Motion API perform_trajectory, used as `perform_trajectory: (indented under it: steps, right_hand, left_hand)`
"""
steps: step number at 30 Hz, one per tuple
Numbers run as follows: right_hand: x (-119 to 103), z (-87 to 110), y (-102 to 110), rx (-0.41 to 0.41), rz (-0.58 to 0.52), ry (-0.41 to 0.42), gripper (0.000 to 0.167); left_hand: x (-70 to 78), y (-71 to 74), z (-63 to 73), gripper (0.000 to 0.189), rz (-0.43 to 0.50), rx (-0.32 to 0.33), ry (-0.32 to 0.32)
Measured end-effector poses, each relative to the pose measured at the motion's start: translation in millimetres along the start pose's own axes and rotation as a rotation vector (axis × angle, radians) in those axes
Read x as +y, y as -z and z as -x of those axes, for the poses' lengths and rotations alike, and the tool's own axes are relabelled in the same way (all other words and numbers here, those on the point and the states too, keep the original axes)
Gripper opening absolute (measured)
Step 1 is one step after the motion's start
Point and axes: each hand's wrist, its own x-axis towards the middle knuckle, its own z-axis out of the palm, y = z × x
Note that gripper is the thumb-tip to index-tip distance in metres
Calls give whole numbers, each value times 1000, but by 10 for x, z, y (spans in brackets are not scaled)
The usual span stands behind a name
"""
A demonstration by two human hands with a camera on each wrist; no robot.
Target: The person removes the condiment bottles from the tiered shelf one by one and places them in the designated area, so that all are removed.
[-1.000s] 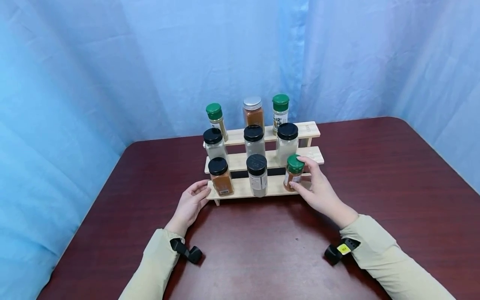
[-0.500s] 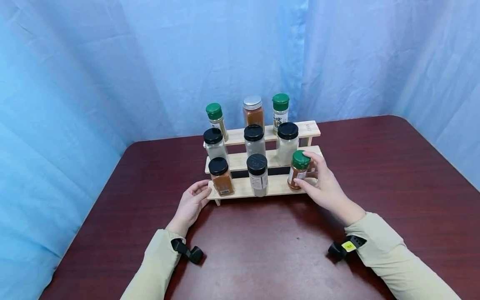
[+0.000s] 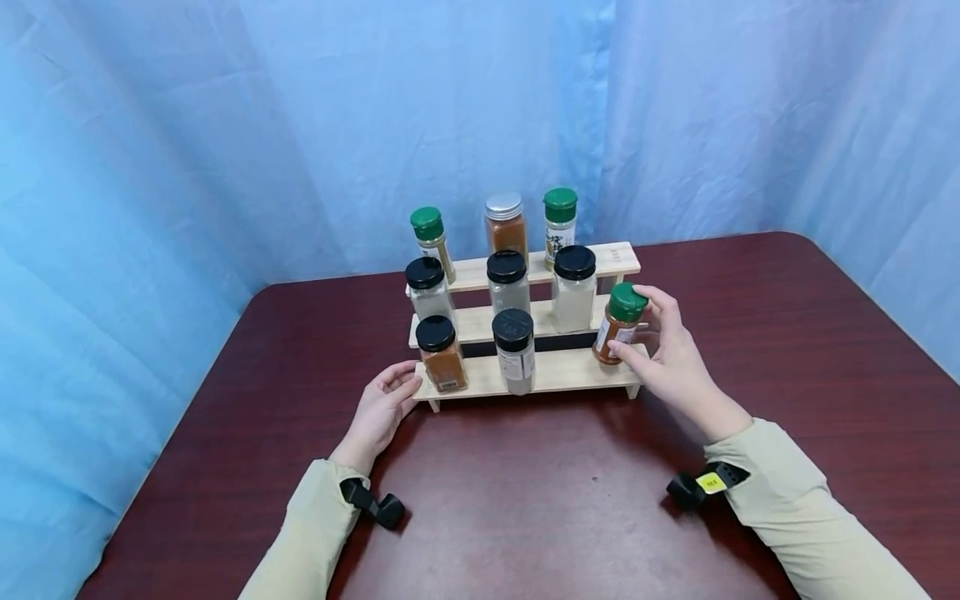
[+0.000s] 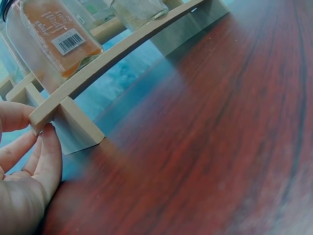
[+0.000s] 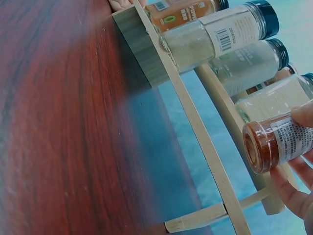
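Observation:
My right hand (image 3: 681, 373) grips a small spice jar (image 3: 617, 327) with a green lid and red-brown contents, thumb on one side and fingers on the other. The jar is tilted above the right end of the lowest shelf, and the right wrist view shows its base clear of the wood. My left hand (image 3: 378, 412) pinches the left end of that shelf of the three-tier wooden spice rack (image 3: 570, 372), the thumb above and fingertips below the board's corner. Nearest the left hand stands a jar of orange powder (image 3: 444, 367) with a black lid.
A black-lidded shaker (image 3: 517, 362) stands mid-front on the lowest shelf. Several black-lidded jars (image 3: 574, 296) fill the middle tier. Up top are two green-lidded bottles (image 3: 560, 218) and a silver-lidded jar (image 3: 506, 229). The rack stands on a dark red table (image 3: 510, 500) before blue curtains.
My right hand has lifted the green-lidded spice jar off the lowest shelf and moved it right and upward, tilting it. The left hand has stayed at the rack's corner.

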Motion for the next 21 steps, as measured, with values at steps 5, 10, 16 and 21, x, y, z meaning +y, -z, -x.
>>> perform_trajectory:
  steps: [5,10,16,21]
  right_hand:
    - [11,-18,26,-4,18,-16,75]
    - [46,-24,63,-13,28,-66,78]
    - [65,-58,136,-12,31,-100,78]
    - [74,-88,262,32,-67,-119,76]
  left_hand:
    - [-2,-3,3,37,-21,14,5]
    - [-10,2,8,37,-29,17,6]
    - [-8,-1,10,36,-25,20,-8]
    - [-6,-16,-2,37,-23,10,-6]
